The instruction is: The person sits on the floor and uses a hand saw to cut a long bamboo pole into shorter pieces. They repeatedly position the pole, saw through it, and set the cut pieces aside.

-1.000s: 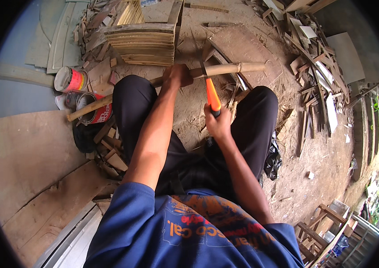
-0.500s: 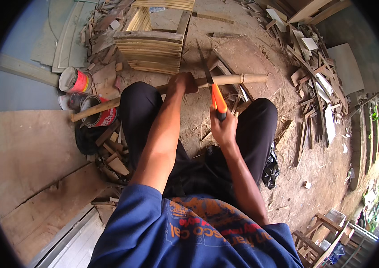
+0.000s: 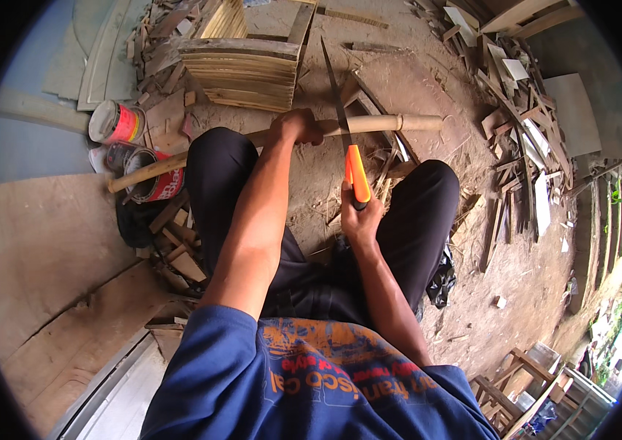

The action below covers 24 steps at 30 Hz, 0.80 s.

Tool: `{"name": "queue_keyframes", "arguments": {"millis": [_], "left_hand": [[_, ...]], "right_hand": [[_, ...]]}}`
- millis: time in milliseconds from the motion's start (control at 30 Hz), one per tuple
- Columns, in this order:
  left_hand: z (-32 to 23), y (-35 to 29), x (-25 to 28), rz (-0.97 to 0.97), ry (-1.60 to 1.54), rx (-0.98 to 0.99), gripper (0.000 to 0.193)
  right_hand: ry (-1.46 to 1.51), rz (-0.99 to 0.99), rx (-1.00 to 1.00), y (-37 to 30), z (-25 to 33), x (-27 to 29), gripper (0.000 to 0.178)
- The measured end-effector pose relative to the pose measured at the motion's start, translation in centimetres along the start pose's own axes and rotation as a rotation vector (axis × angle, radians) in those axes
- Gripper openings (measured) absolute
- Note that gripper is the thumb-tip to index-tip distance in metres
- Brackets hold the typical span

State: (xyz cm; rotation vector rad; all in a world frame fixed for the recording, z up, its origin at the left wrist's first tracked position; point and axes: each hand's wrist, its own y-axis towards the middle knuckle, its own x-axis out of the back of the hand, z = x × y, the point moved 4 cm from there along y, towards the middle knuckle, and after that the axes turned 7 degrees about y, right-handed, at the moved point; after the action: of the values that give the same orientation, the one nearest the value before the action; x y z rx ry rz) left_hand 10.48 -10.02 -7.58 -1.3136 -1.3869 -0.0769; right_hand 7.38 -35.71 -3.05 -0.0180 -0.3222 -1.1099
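Observation:
A long bamboo pole lies across in front of me, running from the paint cans on the left, over my left thigh, to beyond my right knee. My left hand is wrapped round the pole near its middle. In my right hand is a handsaw with an orange and black handle. The saw's dark blade points away from me and crosses the pole just right of my left hand. Whether its teeth have cut into the bamboo I cannot tell.
A slatted wooden crate stands ahead. Paint cans are at the left beside a wooden board. Scrap wood is heaped along the right, and a flat board lies on the ground beyond the pole.
My right hand has drawn the saw back toward me, so its handle sits lower and farther from the pole. My left hand keeps its grip on the bamboo.

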Motion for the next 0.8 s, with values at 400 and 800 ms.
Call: {"name": "queue_keyframes", "arguments": {"millis": [400,800], "left_hand": [[-1.2,-2.4,-1.3,-0.347,0.238,0.030,0.028],[-1.1,-2.3,-1.3,-0.321,0.208,0.025,0.039]], "right_hand": [[0.341,0.049,-0.352,-0.6,0.7,0.8,0.022],[0.000,0.019,0.311,-1.6,6.6,3.3,0.014]]}}
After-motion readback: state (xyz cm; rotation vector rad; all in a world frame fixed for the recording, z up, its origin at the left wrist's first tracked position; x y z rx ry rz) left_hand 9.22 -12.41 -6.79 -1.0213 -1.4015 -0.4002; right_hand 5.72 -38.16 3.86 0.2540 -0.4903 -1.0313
